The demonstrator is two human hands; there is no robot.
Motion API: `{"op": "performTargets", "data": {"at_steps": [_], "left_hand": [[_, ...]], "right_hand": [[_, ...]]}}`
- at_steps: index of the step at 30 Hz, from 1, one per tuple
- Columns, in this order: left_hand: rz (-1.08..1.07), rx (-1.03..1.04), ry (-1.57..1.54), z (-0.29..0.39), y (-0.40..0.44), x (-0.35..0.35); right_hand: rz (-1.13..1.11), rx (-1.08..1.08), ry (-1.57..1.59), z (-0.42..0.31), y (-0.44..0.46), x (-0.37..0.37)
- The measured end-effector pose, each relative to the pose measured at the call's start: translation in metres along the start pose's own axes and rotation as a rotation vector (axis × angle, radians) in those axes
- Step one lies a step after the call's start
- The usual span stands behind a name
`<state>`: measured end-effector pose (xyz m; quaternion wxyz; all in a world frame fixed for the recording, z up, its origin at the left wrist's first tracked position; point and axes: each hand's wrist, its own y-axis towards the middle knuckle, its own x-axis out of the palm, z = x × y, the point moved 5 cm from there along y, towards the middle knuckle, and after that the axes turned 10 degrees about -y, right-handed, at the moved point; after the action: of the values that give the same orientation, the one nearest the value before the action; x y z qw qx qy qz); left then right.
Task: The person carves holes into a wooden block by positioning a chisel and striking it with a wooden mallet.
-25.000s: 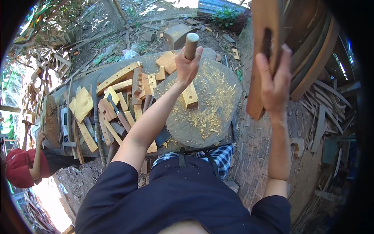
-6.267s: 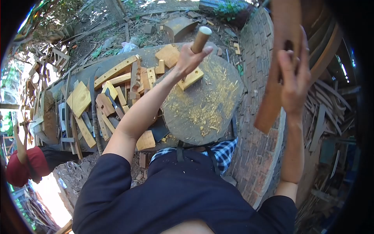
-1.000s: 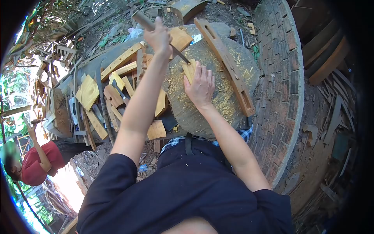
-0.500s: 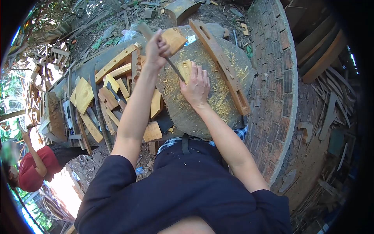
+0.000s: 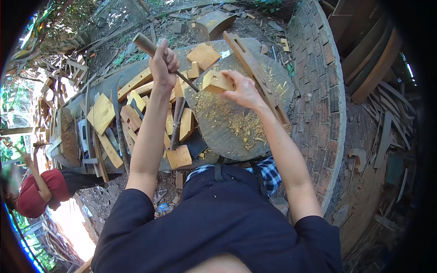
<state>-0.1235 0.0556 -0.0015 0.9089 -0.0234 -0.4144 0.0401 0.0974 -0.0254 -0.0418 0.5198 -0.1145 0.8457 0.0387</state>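
My left hand point(image 5: 164, 66) is closed around a chisel point(image 5: 144, 44). Its thick wooden handle sticks out up and left, and its thin dark blade slants down to the right over the stump's edge. Between the thumb and fingers of my right hand point(image 5: 246, 91) is a small yellow wood block point(image 5: 214, 83), tilted up, with a hole in one face. Blade tip and block are apart. Beneath both hands is a round wooden stump point(image 5: 214, 129) strewn with shavings. A long slotted wooden bar point(image 5: 259, 77) lies across its right side, just beyond my right hand.
Left of the stump are several wood offcuts point(image 5: 101, 113) and a mallet-like dark wooden tool point(image 5: 176, 125). A brick wall point(image 5: 316, 109) borders the right side. Someone in a red shirt point(image 5: 43, 191) is at the far left. Curved boards point(image 5: 373, 63) lean beyond the wall.
My left hand has moved left and down, drawing the chisel off the block. My right hand has turned and tilted the block up, shifting slightly right.
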Motion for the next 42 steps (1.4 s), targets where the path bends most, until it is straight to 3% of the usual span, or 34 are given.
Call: {"op": "performTargets", "data": {"at_steps": [2, 4, 7, 15, 20, 24, 32, 42], "left_hand": [[0.025, 0.063, 0.012, 0.005, -0.003, 0.002], [0.015, 0.075, -0.004, 0.005, -0.002, 0.008], [-0.009, 0.080, -0.025, -0.001, 0.000, 0.021], [-0.124, 0.008, 0.026, -0.037, 0.005, 0.050], [-0.230, -0.037, 0.088, -0.053, 0.005, 0.070], [-0.250, -0.037, 0.091, -0.060, 0.010, 0.074], [-0.250, -0.091, 0.160, -0.076, 0.016, 0.078], [-0.228, 0.016, 0.264, -0.086, 0.012, 0.087]], "right_hand": [[0.088, -0.018, -0.002, -0.006, -0.004, -0.004], [0.114, -0.172, -0.401, -0.007, 0.004, -0.002], [0.156, -0.161, -0.187, 0.013, 0.015, 0.022], [0.154, -0.275, -0.162, 0.025, 0.033, 0.028], [0.338, -0.480, -0.464, 0.009, 0.046, 0.008], [0.209, -0.463, -0.265, 0.023, 0.054, 0.019], [0.259, -0.379, -0.238, 0.026, 0.051, 0.024], [0.283, -0.375, -0.224, 0.026, 0.051, 0.025]]}}
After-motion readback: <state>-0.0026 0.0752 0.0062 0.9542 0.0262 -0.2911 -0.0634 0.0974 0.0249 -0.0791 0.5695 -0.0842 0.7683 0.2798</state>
